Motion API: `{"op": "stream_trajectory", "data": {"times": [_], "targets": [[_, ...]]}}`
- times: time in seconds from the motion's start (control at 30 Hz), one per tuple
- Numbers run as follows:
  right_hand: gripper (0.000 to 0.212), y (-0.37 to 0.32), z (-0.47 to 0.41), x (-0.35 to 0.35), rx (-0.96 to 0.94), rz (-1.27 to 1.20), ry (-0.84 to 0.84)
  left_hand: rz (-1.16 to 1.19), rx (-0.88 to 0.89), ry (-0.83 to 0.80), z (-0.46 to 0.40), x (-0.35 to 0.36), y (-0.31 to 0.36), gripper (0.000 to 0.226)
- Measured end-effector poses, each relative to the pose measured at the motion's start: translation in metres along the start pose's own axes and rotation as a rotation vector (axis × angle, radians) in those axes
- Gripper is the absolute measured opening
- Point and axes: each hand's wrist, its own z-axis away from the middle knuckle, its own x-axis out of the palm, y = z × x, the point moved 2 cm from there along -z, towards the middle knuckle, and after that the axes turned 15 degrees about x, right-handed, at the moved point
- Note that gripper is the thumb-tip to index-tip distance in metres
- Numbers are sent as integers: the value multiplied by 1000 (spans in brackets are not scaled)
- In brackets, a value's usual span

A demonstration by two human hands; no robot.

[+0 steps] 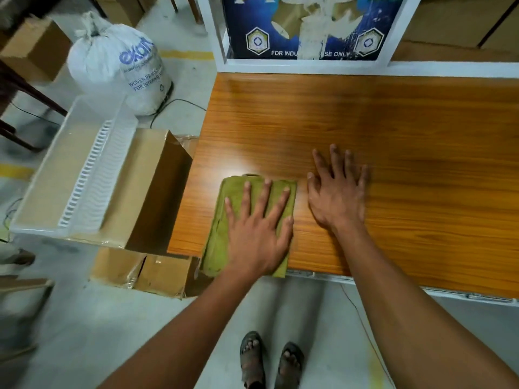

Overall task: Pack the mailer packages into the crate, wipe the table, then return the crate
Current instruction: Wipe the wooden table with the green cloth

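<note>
Left hand: the left hand (257, 233) lies flat, fingers straight and spread, pressing on the folded olive-green cloth (224, 220).
Cloth: soft, light, folded in layers; its near end hangs over the table's front edge. Probably best driven by a flat palm at its middle.
Right hand: the right hand (337, 192) rests flat on the bare orange wood-grain tabletop (393, 122), grasping nothing.
Crate: the white plastic crate (97, 175) sits on brown cardboard boxes (151, 273) left of the table; stiff, likely light, its rims look the place to take hold. Mailers inside: cannot tell.
</note>
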Motion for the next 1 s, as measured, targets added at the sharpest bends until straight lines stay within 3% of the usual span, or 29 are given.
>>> {"op": "stream_trajectory", "data": {"times": [0.1,0.3,0.53,0.63,0.87,1.0], "targets": [[65,0,-2,1,0,-8,3,7,-15,3,-16,-1,-7,61],[65,3,-2,4,-15,0,-7,3,-65,-9,-144,-16,-48,66],[67,-4,-8,-1,6,5,-32,8,-27,-13,-29,0,-6,62],[69,-14,-28,-1,12,17,-45,28,-21,-2,-66,-2,-17,62],[65,-26,-70,-3,-45,-14,-24,5,-54,-12,-243,-18,-67,66],[64,-29,-79,-4,-36,-32,-18,-17,-49,10,-193,-16,-56,65]]}}
